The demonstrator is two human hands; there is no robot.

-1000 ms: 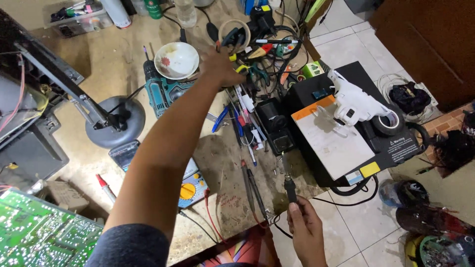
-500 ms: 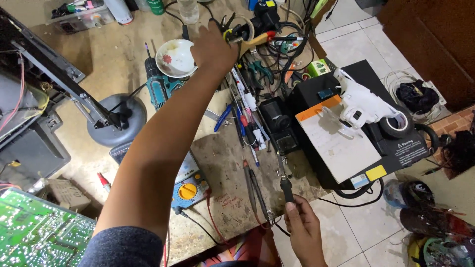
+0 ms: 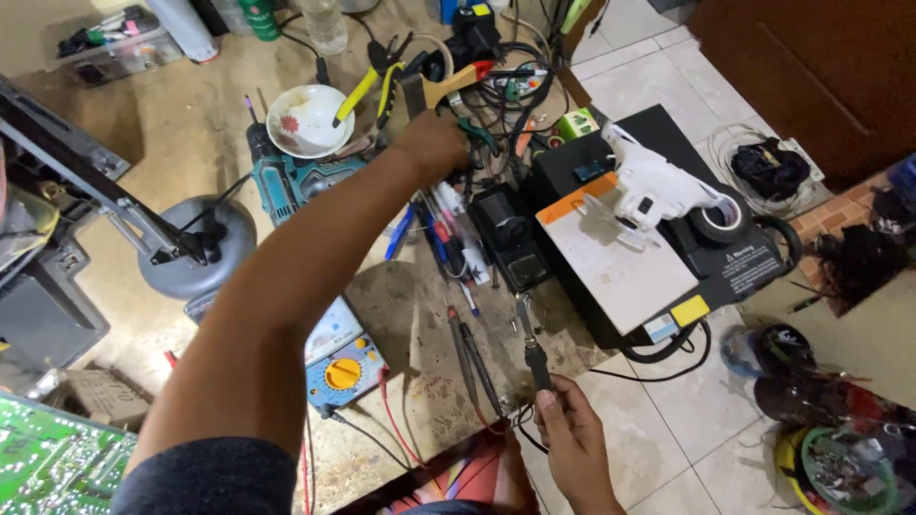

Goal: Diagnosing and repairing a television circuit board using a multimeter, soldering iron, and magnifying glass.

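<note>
Right now, from the head view, my left hand (image 3: 434,143) is stretched far across the cluttered, dusty bench, its fingers curled down among a heap of pliers (image 3: 382,81) with yellow grips and tangled black cables; I cannot tell what they pinch. My right hand (image 3: 571,434) sits near the bench edge, fingers wrapped round the slim black handle of a soldering iron (image 3: 532,343), tip pointing away. A white ceramic bowl (image 3: 307,119) stands just left of the pliers.
</note>
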